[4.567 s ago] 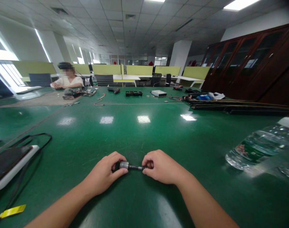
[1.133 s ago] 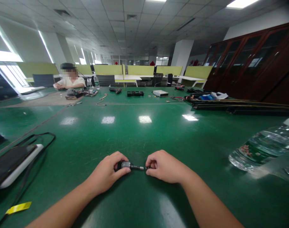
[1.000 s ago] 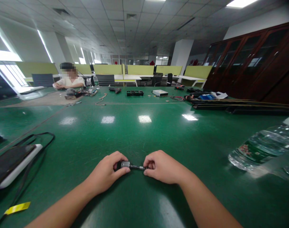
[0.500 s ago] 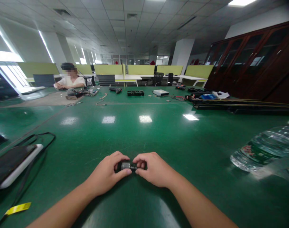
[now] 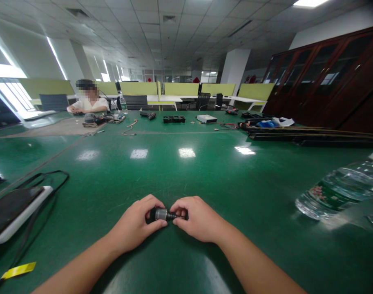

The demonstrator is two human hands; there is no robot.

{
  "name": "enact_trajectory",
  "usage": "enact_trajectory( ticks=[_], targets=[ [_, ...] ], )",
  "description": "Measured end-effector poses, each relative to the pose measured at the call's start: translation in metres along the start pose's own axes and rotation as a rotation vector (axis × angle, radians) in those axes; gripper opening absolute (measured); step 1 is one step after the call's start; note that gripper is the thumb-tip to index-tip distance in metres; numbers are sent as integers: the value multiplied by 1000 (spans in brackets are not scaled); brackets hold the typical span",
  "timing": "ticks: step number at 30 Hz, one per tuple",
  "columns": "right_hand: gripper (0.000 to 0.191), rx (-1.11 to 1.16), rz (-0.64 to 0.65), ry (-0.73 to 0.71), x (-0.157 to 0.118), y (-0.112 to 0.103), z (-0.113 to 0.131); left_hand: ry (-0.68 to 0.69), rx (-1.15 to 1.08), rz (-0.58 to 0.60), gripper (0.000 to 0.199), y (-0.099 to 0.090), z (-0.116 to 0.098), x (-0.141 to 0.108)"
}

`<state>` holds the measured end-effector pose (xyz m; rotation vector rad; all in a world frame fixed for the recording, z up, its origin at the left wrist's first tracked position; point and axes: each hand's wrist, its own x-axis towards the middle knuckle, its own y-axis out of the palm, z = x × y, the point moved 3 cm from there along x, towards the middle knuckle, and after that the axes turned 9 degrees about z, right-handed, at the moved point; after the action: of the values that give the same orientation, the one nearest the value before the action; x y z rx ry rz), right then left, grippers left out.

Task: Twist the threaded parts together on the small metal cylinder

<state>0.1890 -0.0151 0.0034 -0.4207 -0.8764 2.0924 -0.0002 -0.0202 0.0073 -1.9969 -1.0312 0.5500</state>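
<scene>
Between my two hands, low over the green table, lies a small cylindrical part with a silver-grey metal body and a dark, narrower shaft-like end to the right. Its exact kind cannot be made out. My left hand is closed around the thick metal end, thumb below and fingers above. The thin dark end sits pinched in the fingertips of my right hand. My fingers hide both ends of the part in places.
A water bottle lies tilted at the right. To the left are a phone-like device and a black cord with a yellow tag. A power drill, a black tray and a person are at the far side.
The cylindrical part shows more of its metal body and dark end between my fingers. Both hands stay nearly in place; the whole view has shifted slightly.
</scene>
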Motion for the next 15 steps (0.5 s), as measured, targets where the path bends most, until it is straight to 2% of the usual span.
enact_trajectory(
  ticks=[15],
  targets=[
    [17, -21, -10, -7, 0, 0, 1, 0, -4, 1, 20, -1, -1, 0]
  ],
)
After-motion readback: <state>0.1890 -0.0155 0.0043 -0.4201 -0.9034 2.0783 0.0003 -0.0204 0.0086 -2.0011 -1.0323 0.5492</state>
